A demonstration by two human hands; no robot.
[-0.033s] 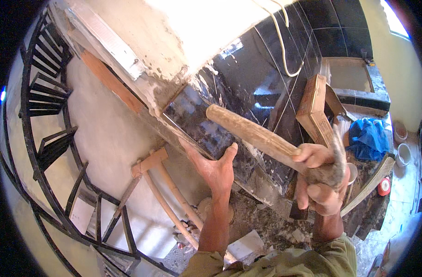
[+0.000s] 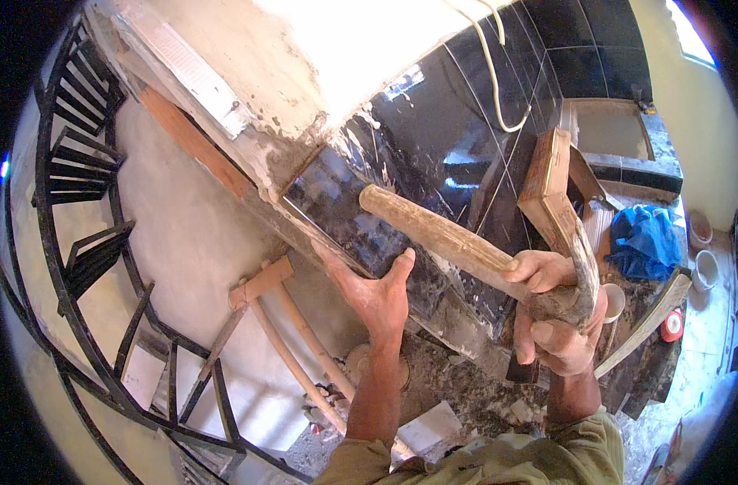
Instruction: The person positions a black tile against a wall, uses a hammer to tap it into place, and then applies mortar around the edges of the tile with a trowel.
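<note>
A strip of glossy, smeared black tile (image 2: pixel 337 212) lies along the ledge's front edge. My left hand (image 2: pixel 375 303) grips this edge, its thumb over the tile and its fingers stretched along the front side; some fingertips are hidden. To the right, my right hand (image 2: pixel 559 323) is closed round the head end of a hammer (image 2: pixel 438 230). The hammer's curved metal head shows above my fist. Its worn wooden handle points up and left, with the butt over the tile; whether it touches, I cannot tell.
Beyond lie larger black tiles (image 2: pixel 434 121) with a pale hose (image 2: pixel 490 81). A cardboard box (image 2: pixel 544 182), a blue plastic bag (image 2: pixel 645 242) and a white bucket (image 2: pixel 705 271) stand right. Down left are a black metal railing (image 2: pixel 54 242) and a wooden frame (image 2: pixel 264 283).
The hammer's head and my right hand have shifted slightly left and down, with the handle's butt almost in place. My left hand stays on the tile's edge.
</note>
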